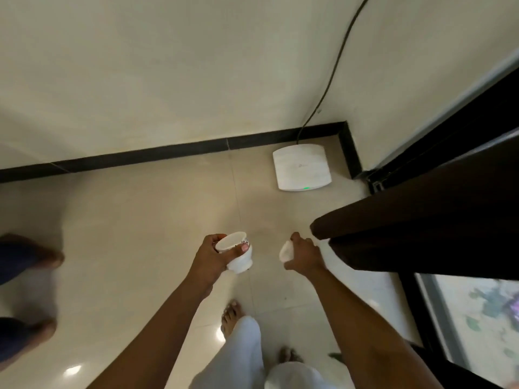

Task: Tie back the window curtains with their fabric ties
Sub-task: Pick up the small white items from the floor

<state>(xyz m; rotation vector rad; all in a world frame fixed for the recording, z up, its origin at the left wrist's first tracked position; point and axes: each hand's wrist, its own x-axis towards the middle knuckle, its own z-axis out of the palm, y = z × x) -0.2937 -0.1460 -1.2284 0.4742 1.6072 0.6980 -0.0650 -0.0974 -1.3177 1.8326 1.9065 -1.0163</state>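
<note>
Head view, sole entry. Left hand (213,254): fingers and thumb curled round a white fabric tie (238,259), bunched into a looped wad. Right hand (304,255): closed on a small white end (286,251). Blur leaves it unclear whether this belongs to the same tie or is a separate piece. Dark brown curtain (407,234): hangs at the right, in front of the window (477,318). Its long axis runs in from the right edge, and its near edge lies just beside the right hand, up and to that hand's right. Judgement: the right hand is the nearer to the curtain and the left is well apart from it, so the tie must travel rightward to pass round the cloth. White router (302,167): on the floor (140,220) in the corner beyond.
</note>
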